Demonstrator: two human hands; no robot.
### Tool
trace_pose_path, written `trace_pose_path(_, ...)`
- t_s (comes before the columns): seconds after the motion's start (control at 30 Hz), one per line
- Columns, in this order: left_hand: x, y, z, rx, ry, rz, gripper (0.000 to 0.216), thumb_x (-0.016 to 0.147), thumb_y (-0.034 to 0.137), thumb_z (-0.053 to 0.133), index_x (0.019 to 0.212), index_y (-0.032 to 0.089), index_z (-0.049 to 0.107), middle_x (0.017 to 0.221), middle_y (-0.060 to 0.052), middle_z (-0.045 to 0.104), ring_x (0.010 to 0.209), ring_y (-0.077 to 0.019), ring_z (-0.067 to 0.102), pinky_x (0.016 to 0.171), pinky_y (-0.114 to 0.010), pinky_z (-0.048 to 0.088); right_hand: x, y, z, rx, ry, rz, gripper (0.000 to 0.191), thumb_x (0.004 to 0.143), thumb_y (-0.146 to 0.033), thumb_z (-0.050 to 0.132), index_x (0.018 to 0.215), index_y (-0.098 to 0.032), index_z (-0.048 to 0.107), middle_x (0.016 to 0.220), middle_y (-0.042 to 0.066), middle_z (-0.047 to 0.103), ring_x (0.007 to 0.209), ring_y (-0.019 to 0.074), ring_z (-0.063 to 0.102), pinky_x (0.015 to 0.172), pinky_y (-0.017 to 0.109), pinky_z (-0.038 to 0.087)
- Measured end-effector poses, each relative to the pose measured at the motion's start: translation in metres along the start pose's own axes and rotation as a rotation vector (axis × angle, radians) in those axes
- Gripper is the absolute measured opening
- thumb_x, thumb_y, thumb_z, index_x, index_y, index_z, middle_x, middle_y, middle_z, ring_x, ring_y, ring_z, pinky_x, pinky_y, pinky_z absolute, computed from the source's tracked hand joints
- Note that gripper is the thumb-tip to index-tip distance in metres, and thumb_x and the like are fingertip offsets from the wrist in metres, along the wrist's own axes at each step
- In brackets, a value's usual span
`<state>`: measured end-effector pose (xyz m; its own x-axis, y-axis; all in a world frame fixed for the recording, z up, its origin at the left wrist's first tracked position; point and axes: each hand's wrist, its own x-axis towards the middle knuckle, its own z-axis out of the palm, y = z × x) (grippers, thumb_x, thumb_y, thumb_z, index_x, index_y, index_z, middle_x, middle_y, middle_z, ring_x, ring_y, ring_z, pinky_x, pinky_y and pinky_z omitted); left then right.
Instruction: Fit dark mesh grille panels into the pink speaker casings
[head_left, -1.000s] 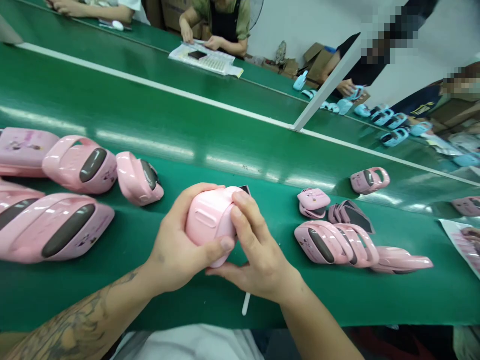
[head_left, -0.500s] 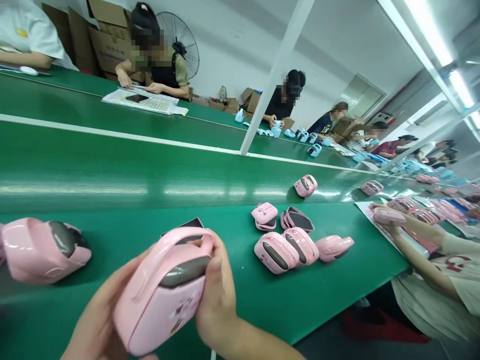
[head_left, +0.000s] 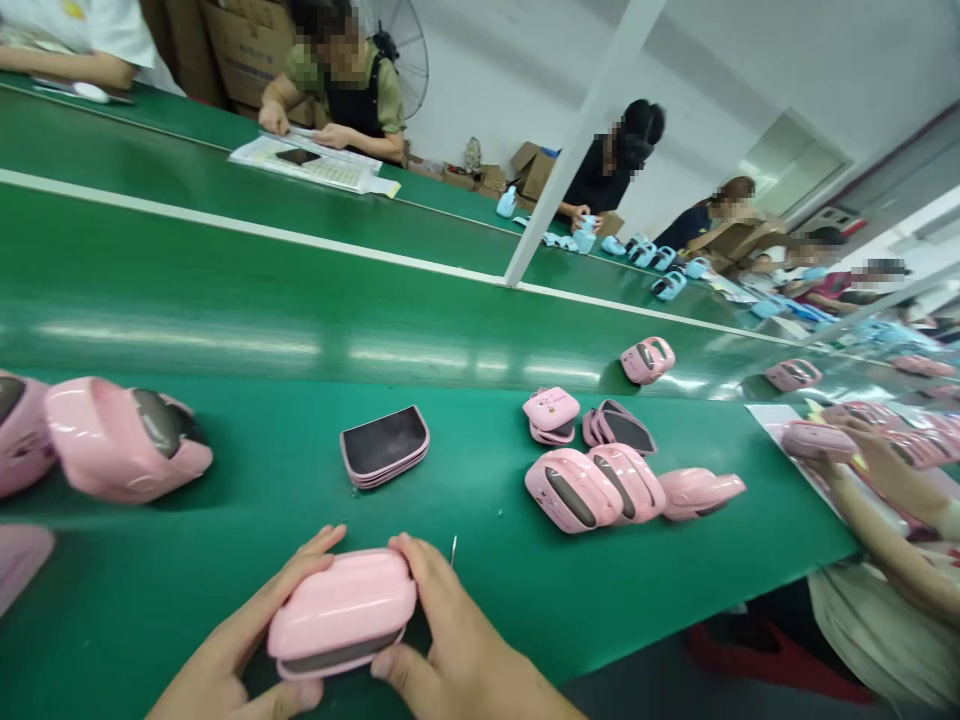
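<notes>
Both of my hands grip one pink plastic case (head_left: 341,605) with a dark grey strip along its lower side, low over the green worktop. My left hand (head_left: 247,640) wraps its left end, thumb underneath. At its right end, my right hand (head_left: 461,645) has fingers on top and thumb at the near edge. A thin pale rod (head_left: 453,552) sticks up beside my right hand; most of it is hidden. Beyond the case lies a stack of dark panels with pink rims (head_left: 385,450). The case's handle cannot be made out from this side.
Pink cases with grey windows stand at the left (head_left: 124,440) and right (head_left: 574,490). Smaller pink covers (head_left: 551,412) are stacked behind the right group. A conveyor belt (head_left: 420,335) with a pink case (head_left: 647,360) runs beyond. A co-worker's hands (head_left: 840,440) work at the right.
The pink case has been turned over so its smooth rounded side faces up, and lowered toward me. The stack of dark panels behind it has come into full view. My view has shifted slightly.
</notes>
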<state>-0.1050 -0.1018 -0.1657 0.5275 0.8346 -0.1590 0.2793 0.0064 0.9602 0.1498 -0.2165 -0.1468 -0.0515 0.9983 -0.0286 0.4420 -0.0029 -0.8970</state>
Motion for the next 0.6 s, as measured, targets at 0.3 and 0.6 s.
trace_pose_path(0.3,0.0,0.008,-0.025,0.387,-0.135,0.152,0.077,0.088,0.045,0.085,0.16,0.039,0.062,0.165,-0.007,0.064,0.149,-0.0387,0.064,0.124,-0.052,0.048,0.011,-0.009,-0.009,0.036,-0.089,-0.024,0.096,0.099,-0.055,0.076,0.175,-0.02,0.029,0.177,0.022,0.042,0.164,0.0363,0.045,0.134,0.055,0.042)
trace_pose_path(0.6,-0.001,0.008,-0.02,0.352,-0.18,0.199,0.086,0.092,0.041,0.083,0.17,0.04,0.047,0.172,-0.006,0.055,0.154,-0.0368,0.059,0.125,-0.046,0.049,0.017,-0.009,-0.01,0.097,-0.078,-0.044,0.095,0.095,-0.057,0.08,0.171,-0.021,0.036,0.174,0.021,0.047,0.163,0.0354,0.044,0.136,0.058,0.036)
